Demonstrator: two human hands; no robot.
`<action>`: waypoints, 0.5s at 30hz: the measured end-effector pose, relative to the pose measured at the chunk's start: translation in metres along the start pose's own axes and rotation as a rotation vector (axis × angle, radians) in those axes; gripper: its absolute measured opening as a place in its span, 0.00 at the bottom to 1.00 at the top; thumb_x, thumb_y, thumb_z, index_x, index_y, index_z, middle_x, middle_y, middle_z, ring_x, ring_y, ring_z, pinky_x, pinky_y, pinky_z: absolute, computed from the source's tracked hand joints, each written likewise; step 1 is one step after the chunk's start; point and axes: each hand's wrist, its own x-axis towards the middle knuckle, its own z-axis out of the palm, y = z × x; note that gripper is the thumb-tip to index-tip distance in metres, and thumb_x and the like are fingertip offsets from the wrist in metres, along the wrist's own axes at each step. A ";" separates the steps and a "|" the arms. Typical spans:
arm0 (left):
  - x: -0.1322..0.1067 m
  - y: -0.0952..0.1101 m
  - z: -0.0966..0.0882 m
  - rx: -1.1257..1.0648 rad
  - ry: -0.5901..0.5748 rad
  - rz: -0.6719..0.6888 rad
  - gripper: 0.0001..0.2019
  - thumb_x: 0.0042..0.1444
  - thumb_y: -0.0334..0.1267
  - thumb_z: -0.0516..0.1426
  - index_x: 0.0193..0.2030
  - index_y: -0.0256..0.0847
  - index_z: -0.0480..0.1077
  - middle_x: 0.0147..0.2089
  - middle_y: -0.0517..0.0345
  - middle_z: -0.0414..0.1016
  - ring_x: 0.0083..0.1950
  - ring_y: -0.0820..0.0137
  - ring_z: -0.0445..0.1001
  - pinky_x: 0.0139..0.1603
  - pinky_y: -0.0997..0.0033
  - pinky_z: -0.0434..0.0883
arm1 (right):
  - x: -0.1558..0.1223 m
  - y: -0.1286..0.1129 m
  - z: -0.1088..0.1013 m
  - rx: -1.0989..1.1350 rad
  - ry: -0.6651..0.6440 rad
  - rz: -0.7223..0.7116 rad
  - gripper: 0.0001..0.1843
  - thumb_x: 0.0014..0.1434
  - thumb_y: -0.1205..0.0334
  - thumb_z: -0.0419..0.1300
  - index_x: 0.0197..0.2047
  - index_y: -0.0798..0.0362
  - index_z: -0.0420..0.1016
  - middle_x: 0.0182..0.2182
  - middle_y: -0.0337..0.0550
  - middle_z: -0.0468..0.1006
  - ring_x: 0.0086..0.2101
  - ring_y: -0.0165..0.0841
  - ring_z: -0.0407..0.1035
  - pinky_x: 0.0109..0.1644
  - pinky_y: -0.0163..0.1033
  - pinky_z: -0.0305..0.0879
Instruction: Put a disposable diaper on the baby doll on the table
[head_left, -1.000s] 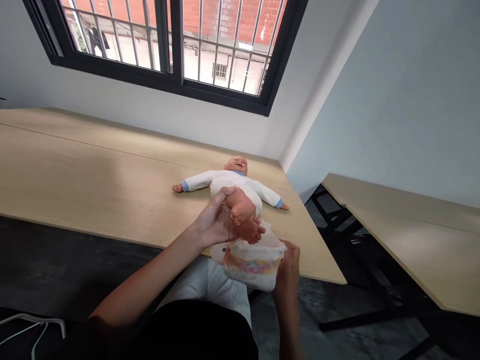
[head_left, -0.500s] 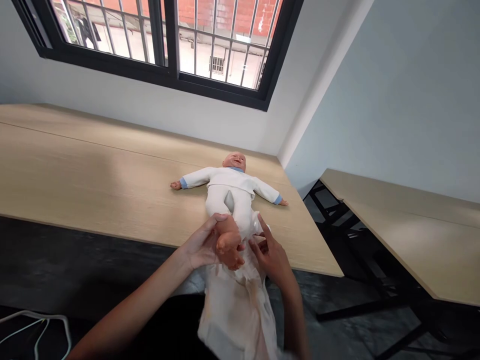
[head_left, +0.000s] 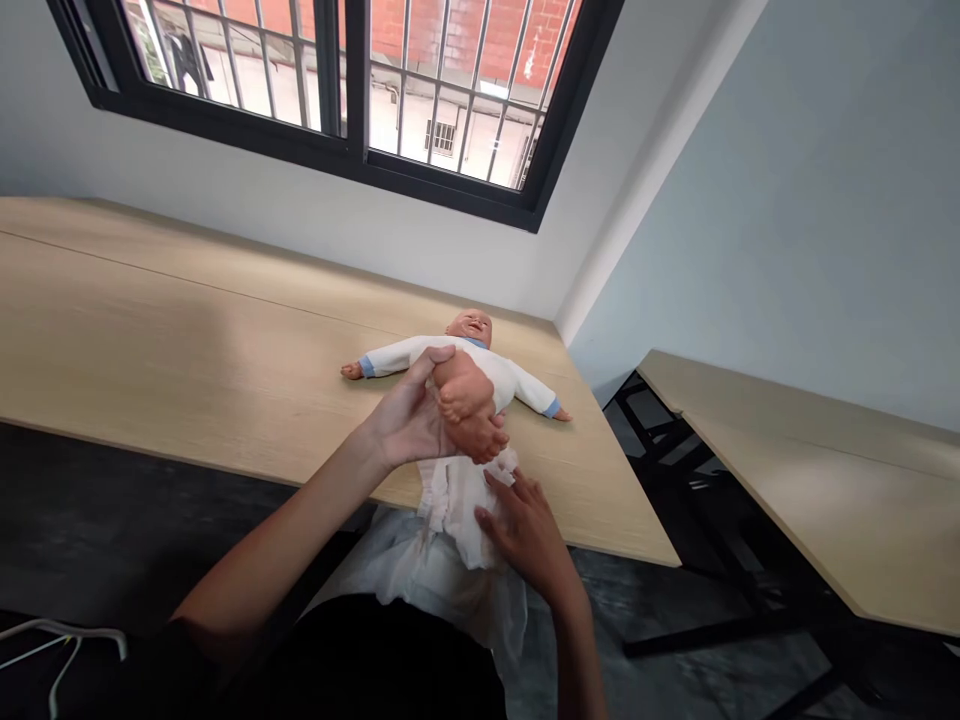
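A baby doll [head_left: 475, 325] lies face up on the table, its arms spread, in a white top with blue collar and cuffs. My left hand [head_left: 420, 415] is closed round the doll's legs at the ankles and holds both bare feet [head_left: 469, 405] raised over its body. Below the feet is a white diaper [head_left: 454, 500] with ruffled edges, lying at the table's front edge. My right hand [head_left: 525, 525] has its thumb and fingertips on the diaper's right side. Thin white material [head_left: 405, 560] hangs below the edge, over my lap.
The wooden table [head_left: 225, 370] runs along the wall beneath a barred window [head_left: 352, 90]. To the right stands a second table [head_left: 810, 480] on black legs, with a gap between the two. A white tubular object [head_left: 67, 635] is at the lower left.
My left hand has lifted the doll's feet up and away from me, towards its chest. The white diaper now shows on the table edge below them, with my right hand still at it.
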 end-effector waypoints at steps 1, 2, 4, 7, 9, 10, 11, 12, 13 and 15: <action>0.004 0.005 0.005 -0.001 -0.005 0.013 0.22 0.59 0.55 0.54 0.32 0.34 0.71 0.33 0.45 0.78 0.41 0.56 0.79 0.44 0.60 0.74 | 0.004 -0.003 0.002 -0.023 -0.024 -0.012 0.28 0.68 0.47 0.50 0.66 0.50 0.65 0.65 0.49 0.63 0.67 0.48 0.50 0.70 0.60 0.44; 0.008 0.009 0.008 0.001 -0.013 0.030 0.21 0.59 0.54 0.55 0.31 0.35 0.71 0.32 0.47 0.77 0.41 0.56 0.79 0.46 0.59 0.74 | 0.009 -0.007 0.003 -0.038 -0.049 -0.025 0.29 0.69 0.47 0.49 0.67 0.50 0.63 0.65 0.48 0.62 0.68 0.47 0.49 0.70 0.59 0.44; 0.015 0.014 0.014 0.024 -0.042 0.045 0.18 0.59 0.52 0.56 0.30 0.37 0.69 0.30 0.50 0.76 0.42 0.56 0.79 0.47 0.58 0.74 | 0.020 -0.014 0.005 -0.056 -0.106 -0.053 0.30 0.69 0.46 0.49 0.69 0.50 0.61 0.66 0.48 0.61 0.68 0.46 0.46 0.70 0.57 0.45; 0.021 0.017 0.021 0.067 -0.077 0.026 0.19 0.58 0.51 0.57 0.24 0.38 0.65 0.27 0.52 0.74 0.43 0.54 0.79 0.47 0.56 0.75 | 0.042 -0.021 0.004 -0.075 -0.195 -0.084 0.33 0.68 0.44 0.49 0.70 0.51 0.58 0.67 0.51 0.59 0.69 0.48 0.46 0.70 0.58 0.45; 0.023 0.017 0.024 0.069 -0.095 0.023 0.22 0.59 0.52 0.55 0.21 0.38 0.62 0.24 0.54 0.70 0.40 0.55 0.79 0.45 0.56 0.75 | 0.059 -0.025 0.004 -0.092 -0.235 -0.107 0.34 0.68 0.43 0.49 0.71 0.53 0.57 0.67 0.54 0.59 0.68 0.50 0.47 0.69 0.59 0.46; 0.023 0.017 0.026 0.067 -0.100 0.033 0.23 0.61 0.52 0.54 0.20 0.38 0.61 0.23 0.55 0.69 0.38 0.56 0.78 0.45 0.56 0.75 | 0.068 -0.027 0.004 -0.103 -0.243 -0.124 0.34 0.69 0.43 0.49 0.71 0.54 0.57 0.67 0.55 0.59 0.68 0.50 0.48 0.69 0.59 0.46; 0.024 0.017 0.028 0.067 -0.096 0.044 0.24 0.62 0.51 0.52 0.20 0.38 0.60 0.22 0.56 0.68 0.36 0.58 0.78 0.44 0.57 0.75 | 0.077 -0.028 0.004 -0.118 -0.245 -0.138 0.34 0.69 0.43 0.49 0.71 0.54 0.57 0.66 0.55 0.60 0.67 0.51 0.49 0.68 0.58 0.47; 0.024 0.017 0.030 0.068 -0.081 0.053 0.24 0.63 0.51 0.50 0.20 0.39 0.60 0.23 0.55 0.67 0.35 0.59 0.77 0.43 0.58 0.75 | 0.087 -0.030 0.004 -0.137 -0.242 -0.147 0.34 0.69 0.44 0.49 0.70 0.54 0.58 0.66 0.55 0.60 0.67 0.50 0.50 0.68 0.58 0.47; 0.024 0.018 0.032 0.070 -0.056 0.059 0.24 0.64 0.52 0.50 0.20 0.39 0.61 0.23 0.55 0.68 0.35 0.59 0.77 0.42 0.57 0.75 | 0.096 -0.030 0.004 -0.157 -0.237 -0.148 0.33 0.69 0.44 0.49 0.69 0.54 0.59 0.66 0.55 0.60 0.67 0.50 0.51 0.68 0.56 0.48; 0.024 0.020 0.034 0.055 0.018 0.064 0.22 0.62 0.52 0.52 0.24 0.38 0.64 0.25 0.54 0.69 0.38 0.56 0.77 0.42 0.55 0.75 | 0.113 -0.030 0.006 -0.195 -0.221 -0.120 0.32 0.68 0.45 0.51 0.68 0.54 0.62 0.67 0.55 0.59 0.66 0.50 0.53 0.68 0.55 0.49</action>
